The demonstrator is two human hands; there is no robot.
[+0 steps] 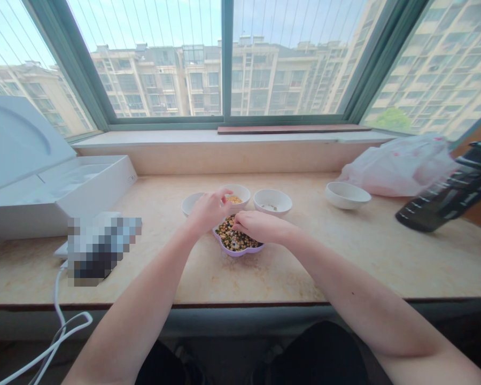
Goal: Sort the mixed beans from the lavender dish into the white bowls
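A purple, scallop-edged dish (pixel 235 253) full of mixed beans and grains (pixel 229 233) sits in front of me, the pieces black, green and yellowish. My right hand (pixel 258 225) reaches into it from the right, fingertips pinched together at the beans; anything between them is too small to make out. Over the dish's far left side, my left hand (pixel 210 209) hovers with thumb and forefinger curved and a gap between them. Just beyond its fingers stands a white bowl (pixel 244 193) holding yellow grains (pixel 234 199). Another white bowl (pixel 192 202) is partly hidden behind the left hand.
Right of the grain bowl, a white bowl (pixel 272 209) holds a few small pieces. Farther right are another white bowl (pixel 348 199), a plastic bag (pixel 401 166) and a dark bottle (pixel 441 192). An open white box (pixel 92 187), a blurred-out object (pixel 100 251) and a white cable (pixel 58 299) lie left.
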